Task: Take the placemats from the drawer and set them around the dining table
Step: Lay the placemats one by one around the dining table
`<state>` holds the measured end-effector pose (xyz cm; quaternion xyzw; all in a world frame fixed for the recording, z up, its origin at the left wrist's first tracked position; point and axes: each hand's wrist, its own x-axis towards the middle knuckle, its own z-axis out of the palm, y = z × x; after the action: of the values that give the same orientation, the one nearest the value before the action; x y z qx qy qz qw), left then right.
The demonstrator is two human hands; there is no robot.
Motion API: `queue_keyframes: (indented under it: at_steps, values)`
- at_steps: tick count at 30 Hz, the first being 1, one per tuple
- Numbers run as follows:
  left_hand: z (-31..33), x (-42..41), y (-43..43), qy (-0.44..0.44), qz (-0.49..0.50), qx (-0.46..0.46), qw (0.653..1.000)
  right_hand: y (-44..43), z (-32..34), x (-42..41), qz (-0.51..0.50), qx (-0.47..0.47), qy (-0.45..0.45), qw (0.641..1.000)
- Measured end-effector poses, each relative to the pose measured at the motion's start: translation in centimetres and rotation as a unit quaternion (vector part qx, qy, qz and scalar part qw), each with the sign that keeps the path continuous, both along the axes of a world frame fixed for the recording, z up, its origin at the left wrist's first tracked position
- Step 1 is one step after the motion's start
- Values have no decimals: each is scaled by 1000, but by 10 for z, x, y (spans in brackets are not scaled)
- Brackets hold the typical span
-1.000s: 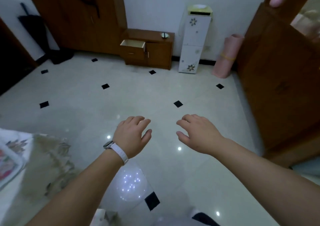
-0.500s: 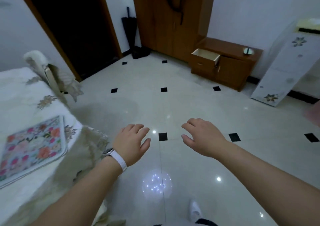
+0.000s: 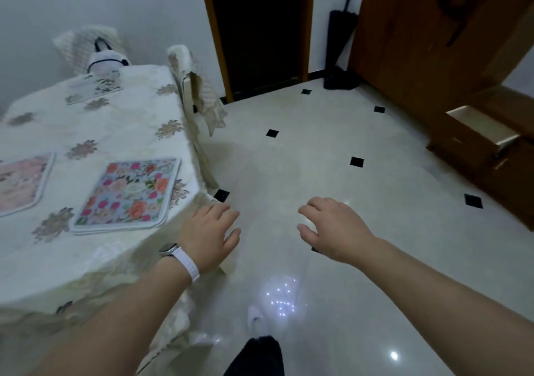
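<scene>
Wooden drawer (image 3: 485, 127) shifted right | second placemat (image 3: 20, 185) appeared | left hand (image 3: 208, 234), right hand (image 3: 336, 228) empty

Florals, cream cloth, diamond tile.
near placemat (image 3: 130, 193) pale blue with red, pink, orange roses; left placemat (image 3: 20, 185) faded pink floral; counter cloth (image 3: 86, 121) cream, tan flowers; floor (image 3: 318, 150) off-white, black diamonds; cabinet (image 3: 427, 43) brown wood; watch strap (image 3: 189, 264) white.

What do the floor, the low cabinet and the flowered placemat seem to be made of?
Floor: glossy tile, probably ceramic; it mirrors lights.
Low cabinet: brown wood or veneer, satin sheen.
Flowered placemat: printed, perhaps padded fabric; pale raised border.
</scene>
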<state>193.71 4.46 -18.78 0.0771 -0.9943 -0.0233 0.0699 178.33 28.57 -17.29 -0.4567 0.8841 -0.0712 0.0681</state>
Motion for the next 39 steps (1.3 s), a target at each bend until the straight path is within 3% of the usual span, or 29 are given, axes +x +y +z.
queue_keyframes:
  at_steps: [10, 16, 26, 34, 37, 39]
  values:
    - [-47, -21, -163, -8, 137, 44, 990, -191, -17, -69, 101, 66, 6, 993]
    - [-47, -27, -249, 11, 183, 47, 982, -313, -3, -91, 160, 52, 43, 985]
    - [-53, 23, -310, -14, 334, 78, 939, -461, -20, -84, 315, 22, 18, 949]
    - [-92, 53, -315, -1, 514, 150, 845, -555, -51, -79, 442, 28, -12, 896]
    - [-100, 47, -312, 11, 613, 228, 756, -591, -68, -87, 478, 45, -32, 877]
    - [-104, 40, -311, 44, 680, 292, 671, -613, -80, -96, 480, 61, -44, 874]
